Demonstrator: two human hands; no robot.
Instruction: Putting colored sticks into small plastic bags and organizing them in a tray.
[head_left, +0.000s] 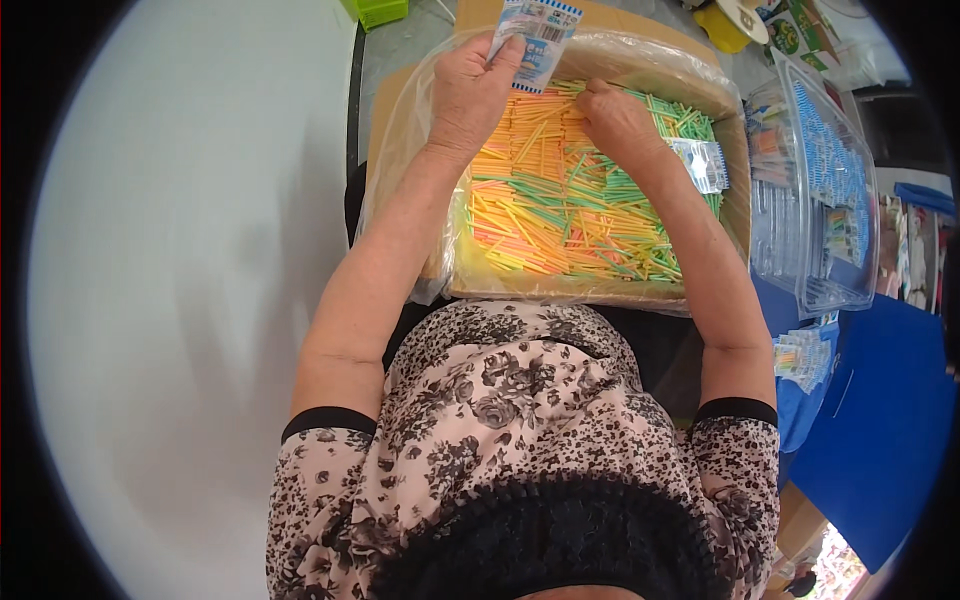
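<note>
My left hand is raised over the far left side of a cardboard box. Between its thumb and fingers it pinches a small blue-and-white printed packet, held upright. My right hand reaches down into the far middle of the box, its fingers curled against thin coloured sticks; whether it grips any is hidden. The sticks lie in yellow, orange, pink and green layers. A second blue-and-white packet rests on them at the right side, beside my right forearm.
Clear plastic film lines the box and spills over its rim. To the right stands a transparent tub with many similar packets. More packets lie on something blue below it. A pale wall borders the left; a green bin sits far left.
</note>
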